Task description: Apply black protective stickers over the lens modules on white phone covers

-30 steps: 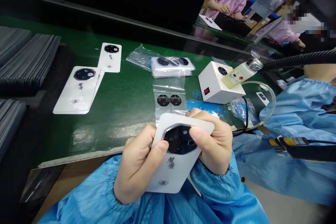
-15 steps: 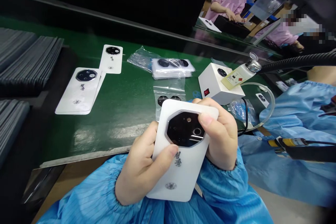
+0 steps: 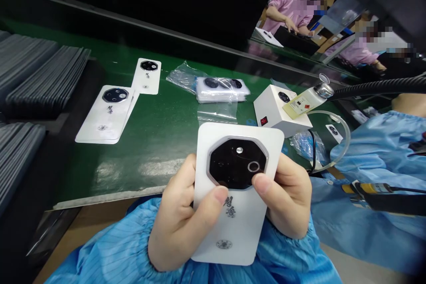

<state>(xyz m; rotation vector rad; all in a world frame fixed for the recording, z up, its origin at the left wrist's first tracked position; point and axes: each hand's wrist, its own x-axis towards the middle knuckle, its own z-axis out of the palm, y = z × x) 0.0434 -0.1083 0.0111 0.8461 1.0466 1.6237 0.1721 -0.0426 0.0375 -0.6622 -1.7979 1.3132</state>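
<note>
Between my two hands is a white phone back cover (image 3: 229, 228) with a black octagonal camera lens plate (image 3: 238, 164) near its top, held tilted toward me. My left hand (image 3: 189, 217) grips its left edge, thumb pressed on the face just below the lens plate. On the right edge, my right hand (image 3: 288, 195) is closed around the cover, its thumb at the plate's lower right corner. The fingers behind the cover are hidden. Beyond it, a clear zip bag (image 3: 218, 112) lies partly covered on the green bench (image 3: 156, 142).
More white back covers (image 3: 103, 115) overlap at the left, beside racks of dark thin trays (image 3: 49, 75). Bagged lens plates (image 3: 222, 90) lie mid-bench. A white box (image 3: 279, 115) and a pump bottle (image 3: 308, 100) stand at right, near a co-worker's blue sleeve (image 3: 376, 142). Other people work across the bench.
The cover has come slightly lower and faces me more squarely. My right thumb has slid from the lens plate's upper right down to its lower right corner.
</note>
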